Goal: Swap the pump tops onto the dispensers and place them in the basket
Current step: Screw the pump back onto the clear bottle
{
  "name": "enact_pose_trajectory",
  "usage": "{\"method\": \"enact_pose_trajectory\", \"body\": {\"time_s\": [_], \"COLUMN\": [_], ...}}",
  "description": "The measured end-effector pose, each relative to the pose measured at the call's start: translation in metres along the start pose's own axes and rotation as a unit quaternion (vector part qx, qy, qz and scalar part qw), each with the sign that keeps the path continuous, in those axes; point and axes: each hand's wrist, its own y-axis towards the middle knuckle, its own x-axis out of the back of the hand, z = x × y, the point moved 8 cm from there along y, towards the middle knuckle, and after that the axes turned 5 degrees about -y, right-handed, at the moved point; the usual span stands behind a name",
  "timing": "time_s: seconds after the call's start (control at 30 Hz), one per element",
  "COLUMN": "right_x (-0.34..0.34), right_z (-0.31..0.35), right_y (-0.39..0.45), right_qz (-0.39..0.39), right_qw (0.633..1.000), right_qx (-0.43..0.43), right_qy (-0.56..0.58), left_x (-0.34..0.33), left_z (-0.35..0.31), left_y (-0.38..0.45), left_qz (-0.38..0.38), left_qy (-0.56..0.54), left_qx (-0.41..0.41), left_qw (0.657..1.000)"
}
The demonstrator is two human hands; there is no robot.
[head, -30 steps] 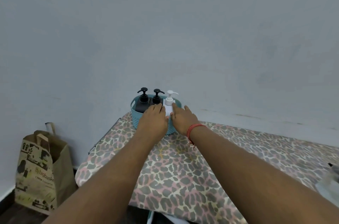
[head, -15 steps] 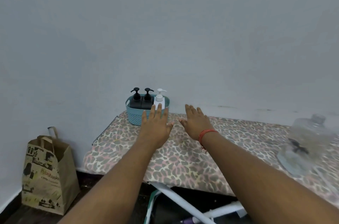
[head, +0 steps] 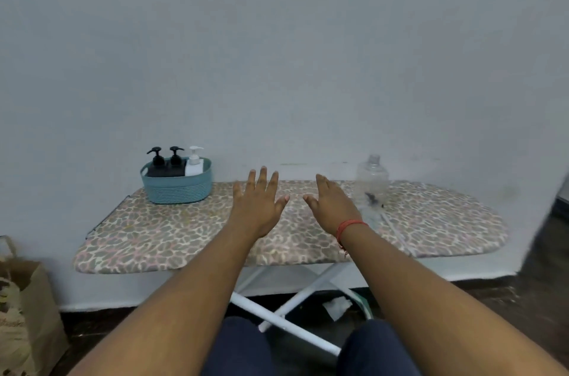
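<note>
A teal woven basket point(head: 177, 191) stands at the far left of the leopard-print ironing board point(head: 184, 237). Inside it stand two black dispensers with black pump tops point(head: 157, 161) point(head: 176, 160) and a white dispenser with a white pump top point(head: 194, 161). My left hand point(head: 258, 203) hovers over the board's middle, fingers spread and straight, holding nothing. My right hand point(head: 331, 204), with a red wrist thread, hovers beside it, fingers straight, also holding nothing. Both hands are well to the right of the basket.
A clear plastic bottle point(head: 371, 184) without a top stands on the board right of my right hand, with a pump tube lying near it. A brown paper bag point(head: 24, 314) sits on the floor at left. White crossed legs point(head: 286, 314) show under the board.
Both hands have left the basket and drawn back to the right with fingers spread. The view has pulled back, showing the whole board and the clear bottle.
</note>
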Motion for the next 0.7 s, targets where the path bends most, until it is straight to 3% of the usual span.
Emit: {"method": "enact_pose_trajectory", "body": {"time_s": [0.13, 0.3, 0.5, 0.7], "right_x": [0.032, 0.057, 0.039, 0.021], "right_z": [-0.059, -0.13, -0.189, -0.191], "right_y": [-0.03, -0.046, -0.035, -0.009], "right_qz": [-0.07, -0.153, -0.107, -0.057], "right_qw": [0.997, 0.983, 0.96, 0.92], "right_qx": [-0.042, -0.1, -0.174, -0.174], "right_qy": [0.014, 0.02, 0.194, 0.346], "left_x": [-0.009, -0.039, -0.08, -0.091], "left_z": [-0.054, -0.121, -0.175, -0.204], "left_y": [0.008, 0.026, 0.047, 0.068], "left_qz": [0.024, 0.055, 0.088, 0.063], "left_qy": [-0.041, -0.18, -0.384, -0.512], "left_qx": [-0.016, -0.019, -0.012, 0.017], "left_qw": [0.999, 0.982, 0.919, 0.857]}}
